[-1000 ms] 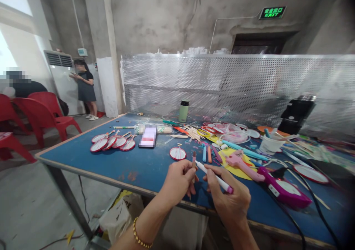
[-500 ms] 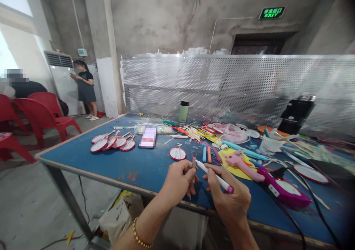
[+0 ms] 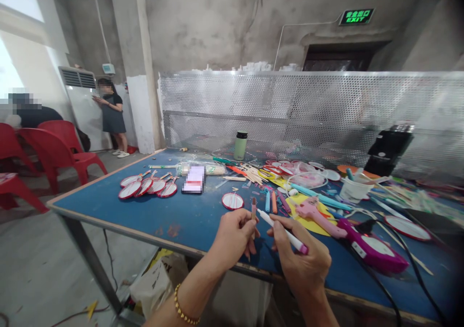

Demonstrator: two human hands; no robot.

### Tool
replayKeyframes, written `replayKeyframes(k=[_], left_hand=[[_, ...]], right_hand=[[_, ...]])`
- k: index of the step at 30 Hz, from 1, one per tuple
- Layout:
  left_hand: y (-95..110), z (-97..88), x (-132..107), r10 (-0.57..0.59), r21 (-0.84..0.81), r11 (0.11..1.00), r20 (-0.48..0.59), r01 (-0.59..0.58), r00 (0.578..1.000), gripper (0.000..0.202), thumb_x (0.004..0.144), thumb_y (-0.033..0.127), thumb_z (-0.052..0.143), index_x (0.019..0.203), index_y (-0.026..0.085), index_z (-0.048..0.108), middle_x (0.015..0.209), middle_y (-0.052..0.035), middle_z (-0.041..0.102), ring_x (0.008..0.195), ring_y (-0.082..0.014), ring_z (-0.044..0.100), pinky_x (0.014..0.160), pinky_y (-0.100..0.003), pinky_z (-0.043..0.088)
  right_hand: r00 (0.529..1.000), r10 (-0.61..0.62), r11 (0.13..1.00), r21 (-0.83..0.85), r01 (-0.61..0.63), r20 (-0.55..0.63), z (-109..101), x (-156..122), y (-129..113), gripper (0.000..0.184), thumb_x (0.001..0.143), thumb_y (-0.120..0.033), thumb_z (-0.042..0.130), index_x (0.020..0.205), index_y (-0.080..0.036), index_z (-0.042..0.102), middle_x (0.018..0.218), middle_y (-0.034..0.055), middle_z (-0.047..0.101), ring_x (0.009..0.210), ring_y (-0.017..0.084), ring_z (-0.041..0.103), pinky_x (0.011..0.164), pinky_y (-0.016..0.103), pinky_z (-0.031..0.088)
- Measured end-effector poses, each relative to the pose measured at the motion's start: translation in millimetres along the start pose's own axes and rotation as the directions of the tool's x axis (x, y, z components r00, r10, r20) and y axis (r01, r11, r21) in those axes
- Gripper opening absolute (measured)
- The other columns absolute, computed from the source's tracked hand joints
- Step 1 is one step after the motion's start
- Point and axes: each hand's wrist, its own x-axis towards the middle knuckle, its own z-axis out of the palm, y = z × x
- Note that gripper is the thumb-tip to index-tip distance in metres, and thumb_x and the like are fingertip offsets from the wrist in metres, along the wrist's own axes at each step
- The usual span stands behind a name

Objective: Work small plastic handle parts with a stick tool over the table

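My left hand (image 3: 232,235) pinches a thin wooden craft stick (image 3: 254,209) upright between thumb and fingers. The upper part of the stick looks pinkish-brown. In my right hand (image 3: 306,252) is a white marker pen (image 3: 288,233) with a pink end, held like a writing tool. Its tip points at the stick, a small gap away. Just beyond my left hand lies a round white piece with a red rim (image 3: 233,201), a short stick on it. Both hands are over the front edge of the blue table (image 3: 195,220).
Several red-rimmed round pieces (image 3: 157,186) lie at the left, near a phone (image 3: 194,178). A green bottle (image 3: 240,145) stands at the back. On the right are a pink and purple glue gun (image 3: 373,247), a white cup (image 3: 353,190) and black cables. A person (image 3: 113,107) stands far left.
My right hand has shifted slightly right, so the marker tip sits a little farther from the stick. My left hand stays almost still.
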Motion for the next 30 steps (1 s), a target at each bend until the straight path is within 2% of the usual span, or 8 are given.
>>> replayKeyframes(k=[9, 16, 23, 30], left_hand=[[5.5, 0.2, -1.2, -0.009, 0.004, 1.000, 0.013, 0.008, 1.000, 0.017, 0.083, 0.024, 0.047, 0.068, 0.016, 0.053, 0.040, 0.0036, 0.050, 0.030, -0.0074, 0.042, 0.032, -0.016, 0.034], [3.0, -0.4, 0.3, -0.009, 0.000, 1.000, -0.006, 0.009, 1.000, 0.015, 0.082, 0.027, 0.049, 0.073, 0.016, 0.054, 0.042, 0.0041, 0.051, 0.031, -0.0085, 0.045, 0.032, -0.017, 0.036], [4.5, 0.0, -0.1, -0.015, -0.005, 1.000, 0.000, 0.015, 1.000, 0.018, 0.082, 0.030, 0.050, 0.071, 0.016, 0.053, 0.043, 0.0039, 0.052, 0.031, -0.0073, 0.043, 0.033, -0.016, 0.034], [3.2, -1.1, -0.8, -0.006, -0.005, 1.000, 0.002, 0.006, 1.000, 0.016, 0.083, 0.027, 0.048, 0.072, 0.016, 0.053, 0.043, 0.0041, 0.051, 0.031, -0.0081, 0.044, 0.032, -0.017, 0.035]], right_hand=[[0.996, -0.067, 0.998, 0.017, 0.066, 0.062, -0.5, 1.9, -3.0, 0.014, 0.089, -0.021, 0.057, 0.088, -0.020, 0.071, 0.065, -0.0022, 0.070, 0.048, 0.009, 0.062, 0.055, 0.018, 0.051], [1.000, -0.017, 1.000, -0.013, 0.017, 0.009, -0.6, 0.7, -1.3, 0.015, 0.089, -0.024, 0.057, 0.086, -0.020, 0.071, 0.066, -0.0003, 0.072, 0.048, 0.011, 0.063, 0.056, 0.019, 0.054], [0.996, -0.040, 0.999, 0.020, 0.039, 0.075, -2.2, 2.2, -4.1, 0.016, 0.089, -0.024, 0.056, 0.085, -0.020, 0.072, 0.063, -0.0012, 0.071, 0.047, 0.010, 0.062, 0.054, 0.019, 0.053], [0.999, -0.024, 1.000, -0.004, 0.024, 0.021, -0.7, 0.3, -1.3, 0.015, 0.088, -0.023, 0.057, 0.084, -0.020, 0.071, 0.066, -0.0009, 0.071, 0.049, 0.011, 0.064, 0.056, 0.019, 0.053]])
